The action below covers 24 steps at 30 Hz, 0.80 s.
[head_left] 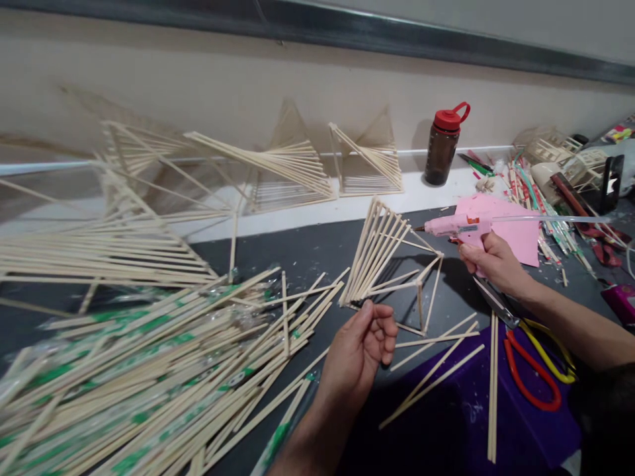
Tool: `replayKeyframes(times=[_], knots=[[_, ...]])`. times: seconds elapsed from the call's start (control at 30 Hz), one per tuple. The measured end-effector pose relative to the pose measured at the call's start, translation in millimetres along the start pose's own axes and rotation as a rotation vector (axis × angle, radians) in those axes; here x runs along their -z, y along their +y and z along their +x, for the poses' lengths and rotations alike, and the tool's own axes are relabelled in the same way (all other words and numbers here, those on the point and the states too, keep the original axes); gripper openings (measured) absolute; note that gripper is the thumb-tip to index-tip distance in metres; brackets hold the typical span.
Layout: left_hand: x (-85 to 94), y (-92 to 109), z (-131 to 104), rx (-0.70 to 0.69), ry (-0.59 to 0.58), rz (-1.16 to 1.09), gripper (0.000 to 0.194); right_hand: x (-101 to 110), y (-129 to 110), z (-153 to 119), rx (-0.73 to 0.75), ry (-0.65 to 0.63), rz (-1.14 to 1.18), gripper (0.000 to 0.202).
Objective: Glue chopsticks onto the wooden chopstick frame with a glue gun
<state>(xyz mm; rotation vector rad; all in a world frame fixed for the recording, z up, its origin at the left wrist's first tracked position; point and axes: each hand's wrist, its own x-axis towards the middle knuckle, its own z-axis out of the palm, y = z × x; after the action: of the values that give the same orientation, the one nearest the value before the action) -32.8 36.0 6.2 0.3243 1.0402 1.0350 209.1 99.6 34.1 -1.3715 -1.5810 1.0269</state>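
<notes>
By the stick frame (378, 254), curled left fingers (385, 325)

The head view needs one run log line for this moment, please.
left hand: near stick frame, contact unclear; right hand: holding pink glue gun, aimed toward frame; bottle: upright

One glue gun (461, 227), one bottle (441, 151)

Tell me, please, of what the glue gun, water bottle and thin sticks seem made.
Hot glue gun: likely plastic, by its smooth, moulded pink body. Water bottle: probably plastic; translucent brownish body, opaque red lid. Thin sticks: wood or bamboo, by their pale, matte, apparently unvarnished surface.
</notes>
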Motion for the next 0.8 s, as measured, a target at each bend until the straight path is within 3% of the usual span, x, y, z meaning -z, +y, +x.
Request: replayKeyframes(times=[0.23, 0.4, 0.6, 0.8], knots=[[0.2, -0.6, 1.6, -0.009, 0.004, 0.006, 0.056, 6.8, 5.9, 1.4, -0.039, 0.034, -0.081, 0.029], [0.2, 0.3, 0.8, -0.015, 0.005, 0.011, 0.052, 35.7, 14.0, -2.7, -0.097, 0.182, -0.084, 0.034], [-4.4, 4.9, -1.1, 0.029, 0.089, 0.017, 0.027, 80.5, 28.4, -16.0, -0.127, 0.453, 0.068, 0.034], [-7.7, 7.5, -3.2, 0.031, 0.101, 0.019, 0.025, 92.0, 42.3, -29.5, -0.274, 0.479, 0.114, 0.036]])
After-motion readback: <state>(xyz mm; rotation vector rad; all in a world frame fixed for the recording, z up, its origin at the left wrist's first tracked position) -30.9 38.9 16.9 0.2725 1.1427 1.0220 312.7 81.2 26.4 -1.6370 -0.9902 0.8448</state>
